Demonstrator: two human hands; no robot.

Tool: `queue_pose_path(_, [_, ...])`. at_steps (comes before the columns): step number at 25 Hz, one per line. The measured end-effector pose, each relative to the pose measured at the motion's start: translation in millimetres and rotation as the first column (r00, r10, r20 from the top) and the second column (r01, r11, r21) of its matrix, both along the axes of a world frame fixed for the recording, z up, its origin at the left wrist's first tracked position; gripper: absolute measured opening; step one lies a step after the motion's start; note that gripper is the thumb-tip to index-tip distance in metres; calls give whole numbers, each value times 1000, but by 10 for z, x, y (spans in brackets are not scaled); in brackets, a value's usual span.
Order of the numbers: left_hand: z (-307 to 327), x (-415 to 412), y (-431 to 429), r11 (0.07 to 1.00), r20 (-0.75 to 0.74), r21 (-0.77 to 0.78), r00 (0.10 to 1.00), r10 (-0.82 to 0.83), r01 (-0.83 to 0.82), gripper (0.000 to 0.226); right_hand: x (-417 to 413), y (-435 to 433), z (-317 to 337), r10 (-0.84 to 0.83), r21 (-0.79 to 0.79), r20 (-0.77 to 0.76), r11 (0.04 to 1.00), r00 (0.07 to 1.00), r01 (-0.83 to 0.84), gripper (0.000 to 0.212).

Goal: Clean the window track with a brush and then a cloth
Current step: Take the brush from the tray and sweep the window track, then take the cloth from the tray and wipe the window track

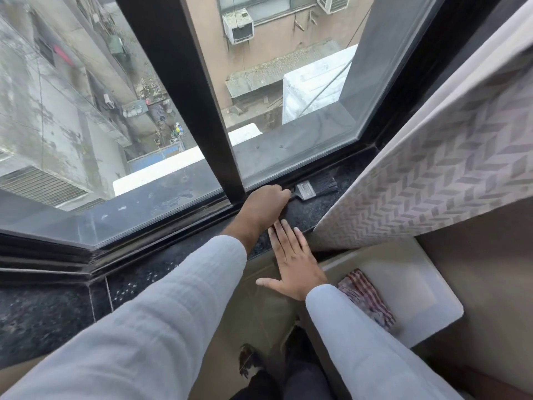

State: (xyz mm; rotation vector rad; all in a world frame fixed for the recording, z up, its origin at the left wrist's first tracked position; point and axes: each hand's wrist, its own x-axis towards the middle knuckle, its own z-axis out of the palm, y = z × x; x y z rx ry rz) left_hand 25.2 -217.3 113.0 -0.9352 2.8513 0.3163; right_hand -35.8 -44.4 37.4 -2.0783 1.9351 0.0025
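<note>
A flat paint brush point(315, 188) with dark bristles and a metal ferrule lies along the dark window track point(173, 223), its bristles pointing right. My left hand point(264, 207) is closed around the brush handle, just below the black window post. My right hand point(292, 261) rests flat and open on the edge of the black granite sill point(138, 281), fingers pointing toward the window. A red-and-white checked cloth point(364, 298) lies in a white plastic tub point(418, 287) at the lower right, beside my right forearm.
A patterned curtain point(432, 174) hangs at the right, its lower edge reaching the sill near the brush. The black vertical window post point(196, 90) stands between two glass panes. Below the sill are a beige surface and my dark-trousered legs.
</note>
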Motion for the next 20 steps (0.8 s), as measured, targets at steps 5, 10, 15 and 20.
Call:
queue_pose_path(5, [-51,286,78,983,-256,30,949,183,-181,12,-118,208,152,13,-65,25,998,1000,-12,113])
queue_pose_path(10, [-212,461,879,975,-403,219,912,73,19,11,-483,1530,-121,-388,-26,53,921,920,389,104])
queue_pose_path(15, [-721,-443,1626,868,-249,374,936,-247,328,26,-747,2650,-412,-643,77,-5,763,765,642,102])
queue_pose_path(20, [-1200,-1180,1896,857,20,286,891,-453,429,40,-855,2882,-631,-704,47,43,710,709,703,99])
